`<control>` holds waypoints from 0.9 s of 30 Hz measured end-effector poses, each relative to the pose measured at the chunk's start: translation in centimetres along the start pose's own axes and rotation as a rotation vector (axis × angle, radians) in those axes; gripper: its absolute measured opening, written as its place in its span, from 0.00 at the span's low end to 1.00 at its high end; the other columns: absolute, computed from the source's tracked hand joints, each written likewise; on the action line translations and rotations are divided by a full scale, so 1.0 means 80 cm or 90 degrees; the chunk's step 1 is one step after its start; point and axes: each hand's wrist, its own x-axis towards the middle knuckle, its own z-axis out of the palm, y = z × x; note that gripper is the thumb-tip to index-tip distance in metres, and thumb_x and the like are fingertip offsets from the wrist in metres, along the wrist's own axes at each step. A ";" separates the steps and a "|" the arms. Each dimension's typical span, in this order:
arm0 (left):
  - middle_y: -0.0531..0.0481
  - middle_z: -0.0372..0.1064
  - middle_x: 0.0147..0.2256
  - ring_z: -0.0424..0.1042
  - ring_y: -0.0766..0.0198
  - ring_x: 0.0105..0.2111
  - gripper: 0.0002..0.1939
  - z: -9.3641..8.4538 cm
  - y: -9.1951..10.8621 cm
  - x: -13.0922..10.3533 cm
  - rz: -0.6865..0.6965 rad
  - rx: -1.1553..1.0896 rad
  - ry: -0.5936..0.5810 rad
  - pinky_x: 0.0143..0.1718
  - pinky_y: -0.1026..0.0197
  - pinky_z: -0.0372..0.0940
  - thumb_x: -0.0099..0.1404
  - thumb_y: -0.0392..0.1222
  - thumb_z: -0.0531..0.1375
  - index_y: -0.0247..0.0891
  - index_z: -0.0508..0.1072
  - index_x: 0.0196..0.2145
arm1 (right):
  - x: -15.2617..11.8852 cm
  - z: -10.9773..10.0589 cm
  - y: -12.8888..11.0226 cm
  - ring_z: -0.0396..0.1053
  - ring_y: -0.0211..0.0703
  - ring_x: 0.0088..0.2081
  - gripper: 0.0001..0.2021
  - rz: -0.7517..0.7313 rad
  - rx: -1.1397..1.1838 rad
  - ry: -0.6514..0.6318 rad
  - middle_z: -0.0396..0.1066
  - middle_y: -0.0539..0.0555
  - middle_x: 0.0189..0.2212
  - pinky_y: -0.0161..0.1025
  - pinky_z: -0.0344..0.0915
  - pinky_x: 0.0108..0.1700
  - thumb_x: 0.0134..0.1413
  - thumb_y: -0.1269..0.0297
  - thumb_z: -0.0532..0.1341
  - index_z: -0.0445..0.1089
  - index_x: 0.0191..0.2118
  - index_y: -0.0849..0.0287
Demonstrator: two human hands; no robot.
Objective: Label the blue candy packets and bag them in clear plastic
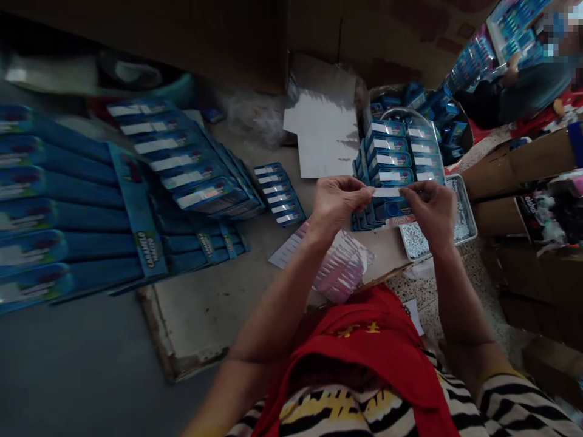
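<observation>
A short white sticker strip (386, 192) is stretched level between my two hands. My left hand (341, 197) pinches its left end between thumb and fingers. At its right end, my right hand (430, 209) has closed fingers on it. Just below and behind the strip is a stack of blue display boxes (390, 159), several with white strips across their ends. Pinkish, shiny sticker sheets (341, 261) lie on the worktable (204, 321) under my left forearm.
More blue boxes with white strips (173, 158) stand left, beside long rows of blue boxes (91, 212). A small stack (279, 193) sits mid-table. A metal tray of small pale pieces (464, 212) is at right. Cardboard boxes (514, 176) and another person (532, 91) are beyond.
</observation>
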 end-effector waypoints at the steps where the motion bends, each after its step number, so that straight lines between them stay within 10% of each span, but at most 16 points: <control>1: 0.51 0.73 0.21 0.66 0.70 0.20 0.09 0.000 -0.001 0.004 -0.006 -0.002 0.000 0.22 0.67 0.64 0.52 0.43 0.72 0.35 0.79 0.24 | 0.004 0.000 0.002 0.59 0.35 0.23 0.08 0.003 -0.022 -0.004 0.63 0.44 0.18 0.37 0.52 0.29 0.55 0.59 0.71 0.82 0.33 0.58; 10: 0.51 0.74 0.21 0.69 0.68 0.20 0.12 -0.010 -0.011 0.013 0.000 -0.041 -0.044 0.23 0.65 0.66 0.48 0.45 0.74 0.35 0.80 0.24 | 0.008 -0.014 0.004 0.59 0.35 0.23 0.11 0.007 0.053 -0.014 0.61 0.44 0.18 0.36 0.55 0.28 0.63 0.56 0.65 0.78 0.33 0.57; 16: 0.45 0.83 0.33 0.79 0.62 0.33 0.11 0.000 -0.015 0.015 0.067 -0.084 -0.053 0.37 0.61 0.75 0.50 0.45 0.74 0.37 0.80 0.26 | 0.015 -0.028 -0.013 0.60 0.35 0.22 0.24 0.027 0.022 -0.161 0.63 0.46 0.19 0.36 0.53 0.26 0.64 0.40 0.64 0.79 0.32 0.58; 27: 0.44 0.83 0.33 0.81 0.61 0.33 0.11 0.003 -0.015 0.017 0.053 -0.092 -0.060 0.35 0.61 0.77 0.50 0.45 0.74 0.37 0.79 0.26 | 0.030 -0.008 -0.012 0.70 0.41 0.29 0.13 0.042 -0.035 -0.138 0.76 0.52 0.25 0.37 0.60 0.28 0.53 0.52 0.71 0.81 0.31 0.58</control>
